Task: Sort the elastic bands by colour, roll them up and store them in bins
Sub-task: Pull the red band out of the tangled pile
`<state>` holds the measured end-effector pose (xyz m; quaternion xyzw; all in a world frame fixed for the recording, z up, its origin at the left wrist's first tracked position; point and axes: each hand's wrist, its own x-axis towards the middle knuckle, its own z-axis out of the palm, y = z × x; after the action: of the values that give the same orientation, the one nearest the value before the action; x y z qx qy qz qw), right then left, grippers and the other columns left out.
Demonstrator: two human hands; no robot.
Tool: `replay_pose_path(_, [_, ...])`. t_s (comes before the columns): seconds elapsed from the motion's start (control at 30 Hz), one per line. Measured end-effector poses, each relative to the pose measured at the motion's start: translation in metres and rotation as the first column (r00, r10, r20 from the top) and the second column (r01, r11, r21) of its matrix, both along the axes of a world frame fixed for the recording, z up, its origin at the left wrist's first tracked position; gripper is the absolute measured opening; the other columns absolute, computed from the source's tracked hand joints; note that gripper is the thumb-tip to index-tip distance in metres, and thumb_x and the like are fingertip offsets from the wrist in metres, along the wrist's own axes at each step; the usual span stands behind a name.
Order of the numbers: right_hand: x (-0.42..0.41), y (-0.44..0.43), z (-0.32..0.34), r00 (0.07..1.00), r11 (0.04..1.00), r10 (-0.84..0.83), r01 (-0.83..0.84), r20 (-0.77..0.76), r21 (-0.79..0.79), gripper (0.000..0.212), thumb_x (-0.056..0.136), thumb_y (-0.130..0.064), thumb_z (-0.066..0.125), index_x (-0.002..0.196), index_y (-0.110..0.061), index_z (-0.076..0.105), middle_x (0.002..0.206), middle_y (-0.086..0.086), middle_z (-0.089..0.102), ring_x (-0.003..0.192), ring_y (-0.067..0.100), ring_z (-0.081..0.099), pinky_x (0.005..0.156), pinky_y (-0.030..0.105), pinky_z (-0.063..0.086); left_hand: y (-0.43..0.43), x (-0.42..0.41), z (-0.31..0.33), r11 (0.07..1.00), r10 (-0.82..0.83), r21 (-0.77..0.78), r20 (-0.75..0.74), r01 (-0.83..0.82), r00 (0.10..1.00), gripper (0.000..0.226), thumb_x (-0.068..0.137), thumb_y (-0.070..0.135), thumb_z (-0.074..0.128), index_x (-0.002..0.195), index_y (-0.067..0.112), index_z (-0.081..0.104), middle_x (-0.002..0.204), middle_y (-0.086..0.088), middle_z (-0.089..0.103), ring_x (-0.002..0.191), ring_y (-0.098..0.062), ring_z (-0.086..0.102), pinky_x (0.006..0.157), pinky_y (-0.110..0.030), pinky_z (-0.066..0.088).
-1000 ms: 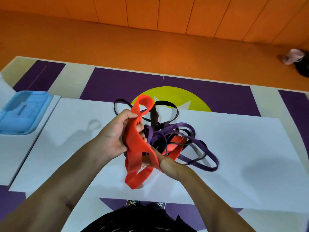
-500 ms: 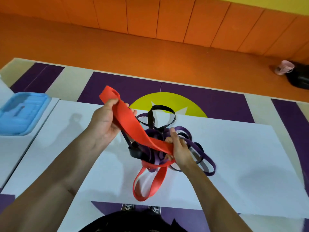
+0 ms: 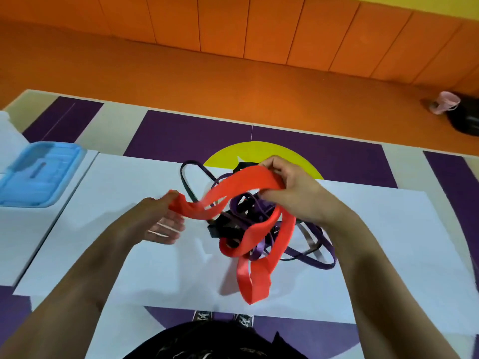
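Red band [image 3: 241, 185] is the item in hand, spanning both hands above the white sheet [image 3: 124, 182].

1. Hand state. The right hand [image 3: 293, 193] clamps the upper run of the band, with fingers curled over the top and the thumb underneath. The left hand [image 3: 158, 224] is palm-up with fingers extended. The band's folded end sits at its thumb, but whether the thumb pinches the fold or only hooks it cannot be determined.

2. Orientation. The band's held run lies left-low to right-high, from the left thumb up to the right hand. Beyond the right hand, the rest drops in 2 loops, toward the person, to the sheet.

3. Critical relation. The hanging loops pass through and in front of the pile of purple bands [image 3: 318, 264] and black bands [image 3: 223, 229], which lies directly below and between the hands. The right hand is nearer the snag, so freeing the band probably calls for a lift up and away from the pile.

4. Storage. A blue plastic container [image 3: 39, 174] rests well apart on the left side, nearer the left hand.
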<state>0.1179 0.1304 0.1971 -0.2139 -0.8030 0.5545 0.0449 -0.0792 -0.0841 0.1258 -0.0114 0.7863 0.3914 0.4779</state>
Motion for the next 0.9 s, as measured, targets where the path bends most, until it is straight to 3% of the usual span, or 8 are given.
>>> replay_pose_path(0.13, [-0.015,0.001,0.011,0.995,0.991,-0.100,0.101,-0.015,0.083,0.022,0.085,-0.004,0.077,0.104,-0.009,0.065,0.072,-0.008,0.065,0.056,-0.001,0.056,0.058,0.013,0.043,-0.003,-0.005,0.010,0.983,-0.138,-0.165,-0.418,0.074,0.898,0.048,0.096,0.044,0.063,0.077,0.002,0.075,0.069,-0.011,0.076,0.064,-0.032,0.074,0.079,-0.049,0.064])
replay_pose_path(0.2, [-0.021,-0.006,0.011,0.996,0.990,-0.082,0.078,0.025,0.117,0.023,0.082,-0.011,0.081,0.101,-0.011,0.067,0.079,0.002,0.071,0.059,0.005,0.060,0.057,0.017,0.047,0.006,0.002,0.018,0.977,-0.193,-0.054,-0.645,0.208,0.739,0.019,0.092,0.035,0.069,0.095,0.016,0.072,0.088,0.004,0.076,0.081,-0.024,0.075,0.086,-0.043,0.060])
replay_pose_path(0.23, [-0.024,-0.009,0.010,0.996,0.989,-0.080,0.075,0.036,0.129,0.024,0.081,-0.012,0.082,0.099,-0.012,0.068,0.083,0.005,0.073,0.061,0.007,0.062,0.058,0.018,0.049,0.012,0.011,0.026,0.939,-0.222,0.039,-0.692,0.342,0.687,0.020,0.091,0.028,0.071,0.110,0.024,0.067,0.106,0.011,0.072,0.097,-0.018,0.071,0.092,-0.041,0.057])
replay_pose_path(0.37, [-0.032,-0.016,0.014,0.987,0.980,-0.159,0.160,-0.018,0.120,0.025,0.079,-0.014,0.084,0.098,-0.014,0.069,0.087,0.001,0.074,0.069,0.008,0.066,0.063,0.023,0.053,0.037,0.044,0.034,0.628,-0.398,0.395,-0.577,0.670,0.713,0.083,0.087,0.026,0.080,0.152,0.045,0.032,0.145,0.032,0.046,0.139,0.007,0.040,0.113,-0.023,0.038])
replay_pose_path(0.43, [-0.033,-0.014,0.022,0.976,0.968,-0.214,0.218,-0.041,0.123,0.026,0.079,-0.016,0.084,0.099,-0.014,0.068,0.088,0.004,0.074,0.069,0.009,0.065,0.064,0.025,0.053,0.048,0.056,0.027,0.613,-0.371,0.449,-0.563,0.650,0.739,0.095,0.081,0.037,0.085,0.155,0.042,0.025,0.150,0.024,0.045,0.143,0.003,0.038,0.115,-0.026,0.036])
replay_pose_path(0.57, [-0.036,-0.015,0.036,0.967,0.957,-0.245,0.253,-0.071,0.142,0.031,0.077,-0.019,0.086,0.100,-0.015,0.066,0.089,0.003,0.074,0.069,0.012,0.067,0.067,0.026,0.055,0.066,0.071,0.030,0.666,-0.141,0.566,-0.545,0.486,0.827,0.087,0.075,0.022,0.090,0.143,0.039,0.038,0.139,0.018,0.054,0.128,0.007,0.051,0.099,-0.014,0.045])
replay_pose_path(0.73, [-0.044,-0.016,0.044,0.955,0.966,-0.247,0.256,-0.163,0.034,0.038,0.078,-0.020,0.088,0.108,-0.016,0.066,0.100,0.005,0.075,0.090,0.018,0.073,0.085,0.032,0.061,0.084,0.067,0.034,0.666,-0.108,0.596,-0.518,0.448,0.849,0.087,0.066,0.041,0.092,0.137,0.044,0.042,0.118,0.024,0.065,0.113,-0.005,0.065,0.092,-0.030,0.057])
replay_pose_path(0.9, [-0.043,-0.012,0.036,0.967,0.983,-0.174,0.181,-0.188,0.019,0.023,0.090,-0.030,0.077,0.111,-0.021,0.072,0.105,-0.003,0.073,0.099,0.008,0.069,0.094,0.025,0.053,0.094,0.061,0.036,0.700,0.126,0.649,-0.522,0.298,0.843,0.036,0.087,0.019,0.080,0.114,0.035,0.061,0.096,0.014,0.074,0.089,-0.011,0.072,0.078,-0.032,0.058])
